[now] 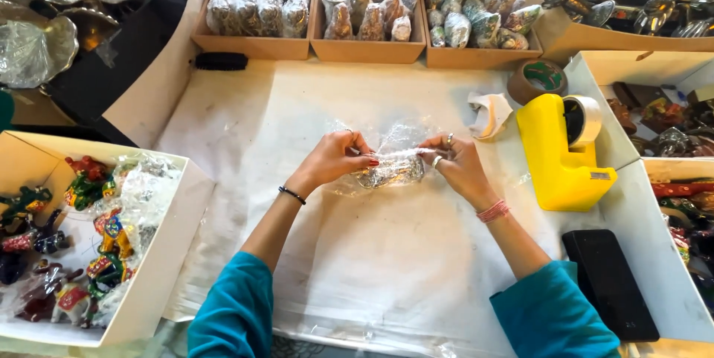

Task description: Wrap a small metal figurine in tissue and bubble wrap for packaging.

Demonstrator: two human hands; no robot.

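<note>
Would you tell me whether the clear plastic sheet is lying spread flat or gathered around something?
Gathered. The plastic sheet is bunched around a small shiny object, with the left hand and right hand pinching its ends.

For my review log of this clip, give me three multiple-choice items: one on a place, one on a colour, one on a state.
1. Where does the tape dispenser stand?
A. right of the hands
B. left of the hands
C. in a back box

2. What colour is it?
A. red
B. yellow
C. green

3. What state is the small item between the hands in?
A. bare
B. boxed
C. partly wrapped in clear plastic wrap

Answers: 1 A, it sits beyond the right hand on the white table. 2 B, its body is plain yellow. 3 C, the left hand and right hand pinch the crinkled film over it.
</note>
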